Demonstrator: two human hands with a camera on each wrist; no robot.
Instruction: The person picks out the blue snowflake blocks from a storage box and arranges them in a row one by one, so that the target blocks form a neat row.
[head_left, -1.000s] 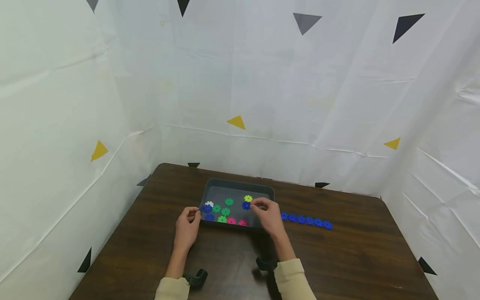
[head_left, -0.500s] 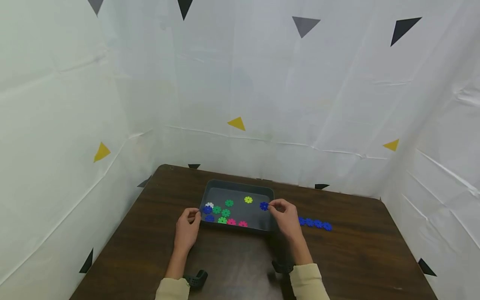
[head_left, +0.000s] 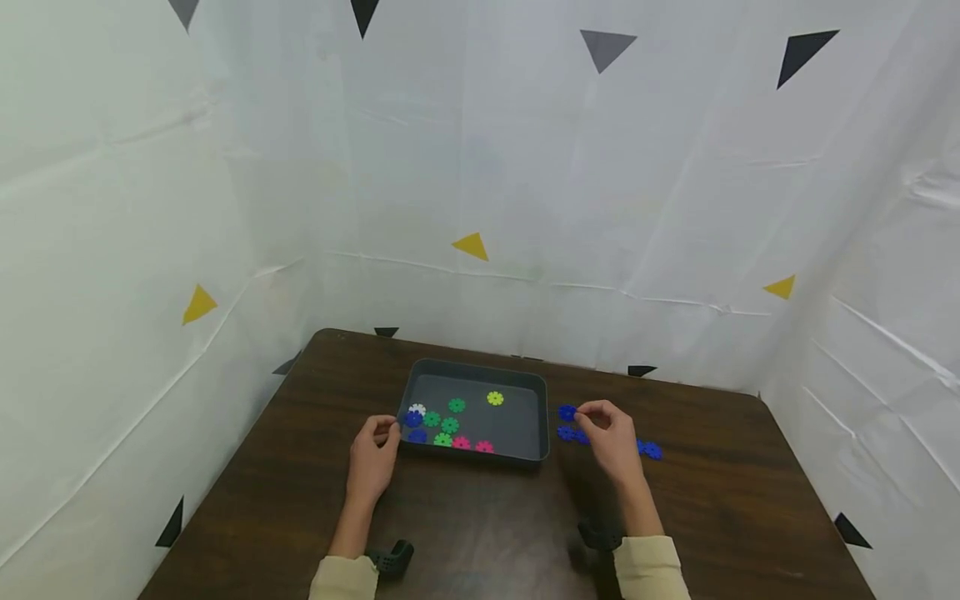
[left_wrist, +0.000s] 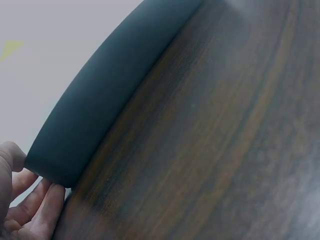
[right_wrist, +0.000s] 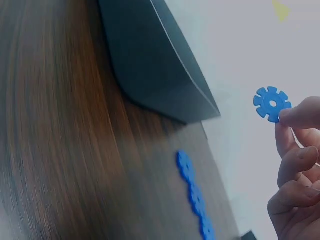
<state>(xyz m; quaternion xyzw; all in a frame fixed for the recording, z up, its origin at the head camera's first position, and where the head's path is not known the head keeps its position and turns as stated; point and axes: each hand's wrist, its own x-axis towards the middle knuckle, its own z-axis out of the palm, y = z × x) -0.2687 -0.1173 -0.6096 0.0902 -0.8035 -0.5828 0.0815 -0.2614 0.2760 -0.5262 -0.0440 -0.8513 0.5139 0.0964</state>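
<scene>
Between the thumb and forefinger of my right hand I pinch a blue notched disc with a hole in its middle, held in the air right of the tray. Below it on the table lies a row of blue discs, partly hidden by that hand in the head view. My left hand grips the near left corner of the dark grey tray, thumb and fingers on either side of the corner. Inside the tray are blue, white, several green, pink discs and a yellow disc.
The brown wooden table extends around the tray on every side. White sheeting with grey, black and yellow triangles hangs behind the table and at both sides. Each wrist carries a black band device.
My right hand has carried the blue disc rightward, out over the tray's right rim to above the blue row. The left hand stays at the tray corner.
</scene>
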